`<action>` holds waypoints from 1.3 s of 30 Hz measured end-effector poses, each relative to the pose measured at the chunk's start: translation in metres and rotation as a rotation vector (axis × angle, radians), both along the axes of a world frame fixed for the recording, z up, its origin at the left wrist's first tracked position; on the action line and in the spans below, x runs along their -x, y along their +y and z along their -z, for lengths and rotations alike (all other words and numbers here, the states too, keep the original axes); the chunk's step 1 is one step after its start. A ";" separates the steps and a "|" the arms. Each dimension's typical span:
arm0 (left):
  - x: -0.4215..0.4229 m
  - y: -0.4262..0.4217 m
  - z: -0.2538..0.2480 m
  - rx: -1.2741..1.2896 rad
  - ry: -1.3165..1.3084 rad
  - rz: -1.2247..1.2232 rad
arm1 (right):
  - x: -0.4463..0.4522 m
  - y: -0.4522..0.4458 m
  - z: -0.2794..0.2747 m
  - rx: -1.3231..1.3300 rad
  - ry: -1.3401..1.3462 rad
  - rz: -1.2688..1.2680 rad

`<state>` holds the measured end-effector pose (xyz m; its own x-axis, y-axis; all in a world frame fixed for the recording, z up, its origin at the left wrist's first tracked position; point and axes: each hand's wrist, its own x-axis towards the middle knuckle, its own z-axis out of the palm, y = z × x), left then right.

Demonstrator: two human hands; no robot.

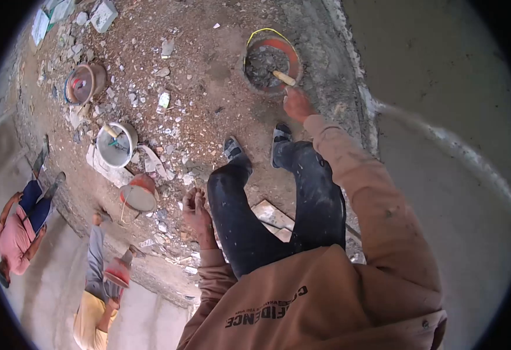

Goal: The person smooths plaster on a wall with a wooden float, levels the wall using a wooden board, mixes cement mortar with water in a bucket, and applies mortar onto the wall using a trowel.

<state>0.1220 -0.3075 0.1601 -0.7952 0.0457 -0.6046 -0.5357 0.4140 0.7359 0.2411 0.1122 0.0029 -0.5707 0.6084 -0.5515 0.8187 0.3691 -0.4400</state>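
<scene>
My right hand (pixel 298 105) is closed at the near rim of a red-orange bucket (pixel 293 55), just below the handle. Inside the bucket lies grey wet mortar (pixel 261 61). A tool with a pale wooden handle (pixel 284 78) rests in it; its working end is hidden in the mortar. On the left, my left hand (pixel 197 211) hangs beside my knee, fingers loosely bent and apart, with nothing visible in it. My feet stand on the dirt below the bucket.
Left on the rubble stand a pale bucket (pixel 115 149) with a wooden-handled tool, a red bucket (pixel 140 193) and a brown tub (pixel 86 83). A person in pink (pixel 16 242) and another in yellow (pixel 92 315) are at lower left. A raised concrete edge (pixel 363 87) runs along the right.
</scene>
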 end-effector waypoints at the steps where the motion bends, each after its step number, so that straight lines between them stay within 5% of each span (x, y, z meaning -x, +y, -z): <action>1: 0.007 0.026 0.034 -0.088 -0.012 0.025 | -0.005 0.015 0.032 -0.102 0.023 -0.044; 3: 0.022 0.089 0.097 -0.193 -0.022 0.119 | -0.004 0.036 0.098 -0.342 0.055 -0.175; 8: 0.063 0.229 0.254 -0.231 0.081 0.457 | 0.036 0.047 0.232 -0.413 -0.188 -0.320; 13: 0.106 0.319 0.362 -0.082 0.155 0.649 | 0.017 0.055 0.215 -0.417 -0.267 -0.427; 15: 0.115 0.341 0.383 -0.176 0.119 0.639 | -0.016 0.071 0.166 -0.595 -0.226 -0.557; 18: 0.116 0.375 0.400 -0.452 0.028 0.587 | -0.043 0.111 0.117 -0.368 -0.190 -0.403; 19: 0.115 0.379 0.404 -0.521 -0.006 0.567 | -0.042 0.117 0.130 -0.304 -0.156 -0.152; 22: 0.105 0.385 0.447 -0.686 0.101 0.535 | -0.026 0.120 0.184 -0.269 -0.089 -0.244; 25: 0.046 0.374 0.409 -0.728 0.182 0.552 | -0.003 0.080 0.228 -0.282 0.028 -0.285; 31: -0.002 0.357 0.411 -0.678 0.293 0.655 | -0.064 0.044 0.195 -0.425 0.119 -0.367; 35: -0.022 0.354 0.402 -0.537 0.674 0.774 | -0.073 0.079 0.181 -0.587 0.125 -0.031; 39: -0.010 0.354 0.444 -0.622 0.570 0.683 | -0.058 0.067 0.245 -0.523 0.102 -0.233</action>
<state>0.1320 0.0468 -0.2838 -0.6422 0.7559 0.1274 0.1532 -0.0363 0.9875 0.2991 0.1796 -0.2417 -0.7569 0.6369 -0.1467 0.6526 0.7242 -0.2228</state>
